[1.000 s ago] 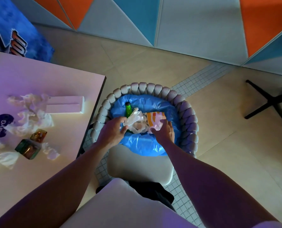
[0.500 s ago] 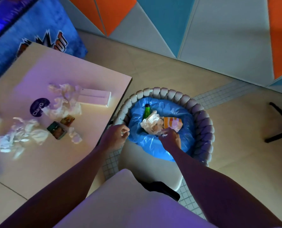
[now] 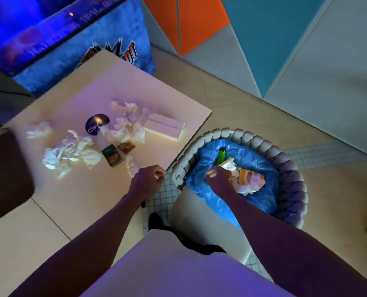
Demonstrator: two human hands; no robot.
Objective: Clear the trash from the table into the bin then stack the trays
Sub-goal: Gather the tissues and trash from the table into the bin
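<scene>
A bin with a braided grey rim [image 3: 289, 168] and blue liner [image 3: 261, 202] stands on the floor beside the table's corner. It holds a green bottle [image 3: 221, 156], crumpled white paper [image 3: 230, 166] and an orange-and-white wrapper [image 3: 251, 177]. My right hand [image 3: 219, 179] hovers over the bin, fingers curled, nothing in it. At the table's edge [image 3: 189, 144], my left hand [image 3: 148, 181] is loosely closed and empty. On the table lie crumpled tissues [image 3: 126, 123] [image 3: 71, 153] [image 3: 39, 129], a small tissue wad [image 3: 131, 166], a green carton [image 3: 112, 157] and an amber one [image 3: 126, 147].
A flat white box [image 3: 165, 127] and a round dark sticker [image 3: 95, 124] are on the table. A white chair seat [image 3: 199, 224] sits between me and the bin. A blue printed cabinet [image 3: 105, 46] stands behind the table; a dark brown object [image 3: 4, 172] is at the left.
Both hands have let go of the trash, which now lies in the bin. My left hand has drawn back left to the table's edge, and my view has swung towards the table.
</scene>
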